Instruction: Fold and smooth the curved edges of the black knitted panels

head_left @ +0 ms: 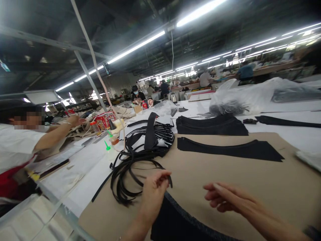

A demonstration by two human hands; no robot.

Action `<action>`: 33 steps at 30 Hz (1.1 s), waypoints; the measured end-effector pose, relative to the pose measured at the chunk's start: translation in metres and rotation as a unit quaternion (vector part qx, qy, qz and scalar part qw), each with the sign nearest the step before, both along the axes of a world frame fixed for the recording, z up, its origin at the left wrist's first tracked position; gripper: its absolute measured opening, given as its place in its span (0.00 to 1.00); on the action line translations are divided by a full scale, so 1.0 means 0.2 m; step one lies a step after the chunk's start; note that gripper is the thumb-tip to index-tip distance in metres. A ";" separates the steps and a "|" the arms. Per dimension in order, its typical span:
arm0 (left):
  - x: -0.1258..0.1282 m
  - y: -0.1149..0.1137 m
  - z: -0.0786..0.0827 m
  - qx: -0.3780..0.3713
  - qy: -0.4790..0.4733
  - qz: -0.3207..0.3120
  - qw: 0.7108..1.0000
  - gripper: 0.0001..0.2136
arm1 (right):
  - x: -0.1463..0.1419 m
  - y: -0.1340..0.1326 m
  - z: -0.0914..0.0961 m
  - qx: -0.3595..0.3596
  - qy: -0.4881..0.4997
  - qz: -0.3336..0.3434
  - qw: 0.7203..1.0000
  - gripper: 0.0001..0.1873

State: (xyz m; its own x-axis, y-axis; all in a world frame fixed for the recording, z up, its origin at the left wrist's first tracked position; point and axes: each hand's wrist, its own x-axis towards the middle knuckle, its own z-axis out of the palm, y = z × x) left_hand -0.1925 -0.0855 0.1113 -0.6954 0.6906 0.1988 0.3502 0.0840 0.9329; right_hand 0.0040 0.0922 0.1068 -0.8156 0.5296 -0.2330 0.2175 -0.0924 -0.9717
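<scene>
My left hand (154, 190) pinches the end of a narrow black strip (171, 181), which curves back to a looped bundle of black strips (122, 180) on the left. Just below that hand lies a curved black fabric panel (185, 221), its near part cut off by the bottom edge of the view. My right hand (223, 197) hovers over the tan board (250, 174) to the right, fingers loosely bent and apart, with nothing in them. Farther off, a single black panel (225, 149) lies flat before a stack of black panels (210, 125).
A pile of striped black pieces (163, 134) lies behind the strips. Green-capped bottles (107, 147) stand on the left. A clear plastic bag (250, 95) rests at the back right. A co-worker in a white shirt (20, 144) works on the left.
</scene>
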 end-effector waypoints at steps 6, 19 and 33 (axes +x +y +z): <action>0.26 0.00 -0.11 0.011 0.153 -0.053 0.987 0.15 | -0.38 -0.18 -0.04 -0.120 0.006 0.091 0.989 0.26; 0.08 -0.03 -0.02 -0.062 0.222 0.020 0.973 0.10 | -0.54 -0.11 0.22 0.055 0.009 0.162 0.985 0.06; -0.54 0.18 -0.25 -0.225 0.314 -0.074 0.919 0.15 | 0.03 -0.11 0.37 0.429 -0.045 0.112 0.895 0.14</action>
State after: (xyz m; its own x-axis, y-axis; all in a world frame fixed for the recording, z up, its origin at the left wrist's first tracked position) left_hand -0.3005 -0.0502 0.0615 -0.4327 0.8792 0.1994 0.8466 0.3202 0.4252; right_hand 0.0108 0.0706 0.1813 -0.9223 0.3705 0.1097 0.2188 0.7348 -0.6420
